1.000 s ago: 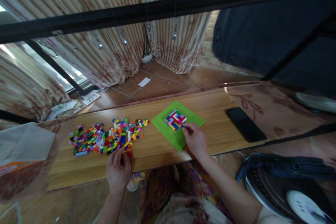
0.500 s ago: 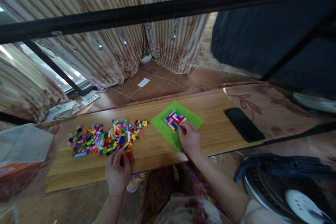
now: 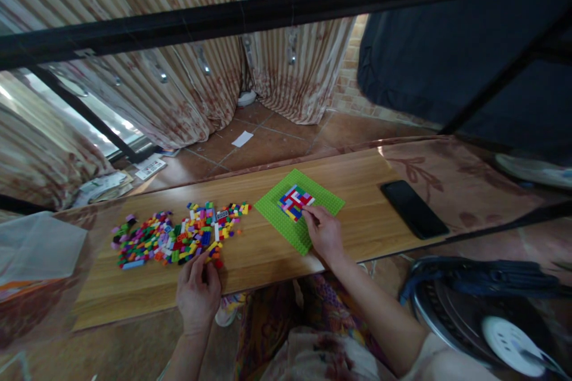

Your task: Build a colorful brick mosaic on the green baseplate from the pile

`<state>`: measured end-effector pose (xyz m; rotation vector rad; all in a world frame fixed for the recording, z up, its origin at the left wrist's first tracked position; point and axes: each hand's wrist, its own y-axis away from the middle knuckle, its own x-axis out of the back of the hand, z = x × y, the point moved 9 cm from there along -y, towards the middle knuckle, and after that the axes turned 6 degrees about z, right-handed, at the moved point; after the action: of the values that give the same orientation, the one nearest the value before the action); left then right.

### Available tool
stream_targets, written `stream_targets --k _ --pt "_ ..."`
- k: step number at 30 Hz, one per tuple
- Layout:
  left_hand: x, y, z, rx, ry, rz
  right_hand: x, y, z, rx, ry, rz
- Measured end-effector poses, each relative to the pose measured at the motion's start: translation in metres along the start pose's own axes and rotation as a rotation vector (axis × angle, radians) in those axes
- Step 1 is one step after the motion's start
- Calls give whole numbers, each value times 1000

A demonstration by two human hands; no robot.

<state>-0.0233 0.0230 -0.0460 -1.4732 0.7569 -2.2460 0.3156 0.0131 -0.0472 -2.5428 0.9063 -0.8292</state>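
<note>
Head view: my left hand [image 3: 199, 293] is by the loose bricks [image 3: 165, 239], right hand [image 3: 325, 235] well apart at the brick patch [image 3: 295, 199] on the green baseplate [image 3: 267, 205]. Can't tell if either's pinching anything. Pressing crooked could skid it; my left's not bracing.

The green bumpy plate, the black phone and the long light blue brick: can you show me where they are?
Green plate [image 3: 295, 233]: head view, bare studs below the colourful bricks.
Black phone [image 3: 414, 209]: head view, middle of its screen.
Light blue brick [image 3: 133, 264]: head view, its middle.
</note>
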Motion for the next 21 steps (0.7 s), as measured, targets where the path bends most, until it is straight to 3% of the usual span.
stream_targets --k 9,21 --pt "-1 -1 0 -3 10 2 2 -7 5 -91 -36 41" --pt "-3 2 -3 22 33 -21 0 -7 14 -102 -139 -13"
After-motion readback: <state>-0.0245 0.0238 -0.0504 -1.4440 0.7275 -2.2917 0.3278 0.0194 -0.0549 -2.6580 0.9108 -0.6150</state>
